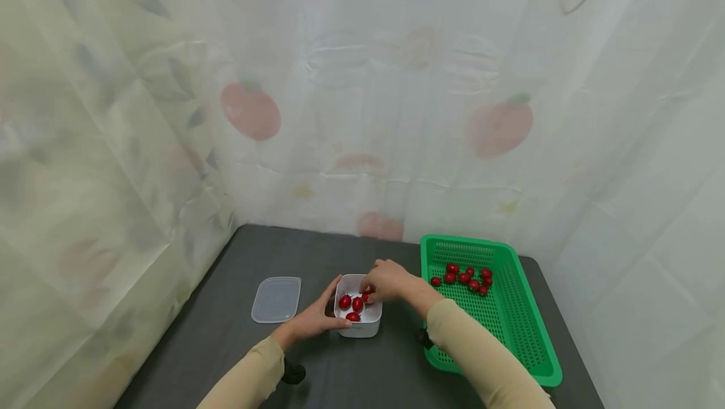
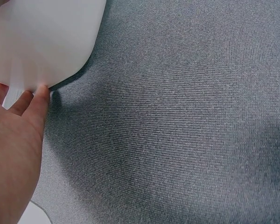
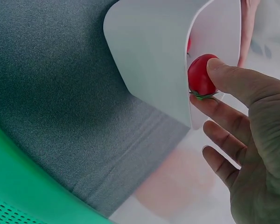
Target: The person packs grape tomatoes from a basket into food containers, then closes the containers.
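My left hand (image 1: 313, 318) grips a white plastic container (image 1: 360, 330), thumb on its near side and fingers along its left side. In the left wrist view, fingertips of that hand (image 2: 11, 144) press against the container wall (image 2: 46, 39). Inside the container lie several red cherry tomatoes (image 1: 357, 304). Over its right rim reaches my right hand (image 1: 389, 280). The right wrist view shows that hand (image 3: 256, 112) pinching one cherry tomato (image 3: 203, 76) with a green calyx between thumb and index finger, at the container's mouth; the other fingers are loosely bent.
A green perforated basket (image 1: 523, 308) stands at the right, with several cherry tomatoes (image 1: 464, 278) in its far part. A translucent square lid (image 1: 277, 300) lies left of the container. Patterned curtains (image 1: 362, 113) hang behind and beside the dark grey table (image 1: 317, 248).
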Motion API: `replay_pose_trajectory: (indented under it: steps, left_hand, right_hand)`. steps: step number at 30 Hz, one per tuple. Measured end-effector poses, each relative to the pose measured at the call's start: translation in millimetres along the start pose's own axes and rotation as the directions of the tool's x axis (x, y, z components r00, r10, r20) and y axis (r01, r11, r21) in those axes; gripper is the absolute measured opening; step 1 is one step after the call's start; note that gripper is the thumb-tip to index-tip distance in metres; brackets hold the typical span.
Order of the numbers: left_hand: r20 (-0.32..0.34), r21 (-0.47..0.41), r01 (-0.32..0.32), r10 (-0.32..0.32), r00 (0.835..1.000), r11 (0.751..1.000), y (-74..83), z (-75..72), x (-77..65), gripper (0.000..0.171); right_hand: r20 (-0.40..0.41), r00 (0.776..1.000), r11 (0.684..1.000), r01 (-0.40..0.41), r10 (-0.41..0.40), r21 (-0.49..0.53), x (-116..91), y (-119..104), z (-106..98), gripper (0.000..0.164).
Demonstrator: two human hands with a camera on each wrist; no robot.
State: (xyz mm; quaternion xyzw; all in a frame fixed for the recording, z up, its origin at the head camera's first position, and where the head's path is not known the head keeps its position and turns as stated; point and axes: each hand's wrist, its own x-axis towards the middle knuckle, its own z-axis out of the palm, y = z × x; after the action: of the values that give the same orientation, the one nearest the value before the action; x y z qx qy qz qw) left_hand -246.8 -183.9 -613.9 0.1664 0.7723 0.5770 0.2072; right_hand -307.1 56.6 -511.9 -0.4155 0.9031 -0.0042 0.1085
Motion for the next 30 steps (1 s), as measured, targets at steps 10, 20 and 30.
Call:
replay_pose_trajectory:
  steps: [10, 20, 30]
  left_hand:
    - [-0.009, 0.029, 0.002, -0.002, 1.000, 1.000, 1.9, -0.2, -0.5, 0.110]
    - [-0.016, 0.038, 0.007, -0.007, 1.000, 0.999, -1.5, -0.1, 2.7, 0.109]
    - [-0.011, 0.027, -0.012, 0.012, 1.000, 1.000, -3.3, -1.3, 3.0, 0.110]
  right_hand:
    - [-0.009, 1.000, 0.999, -0.030, 0.030, 0.040, -4.8, 3.1, -1.7, 0.029]
    - [-0.135, 0.991, 0.995, -0.005, 0.018, 0.098, -28.7, 17.8, -19.6, 0.027]
    - [-0.246, 0.966, 0.984, -0.038, 0.081, 0.177, -71.3, 56.7, -37.8, 0.027]
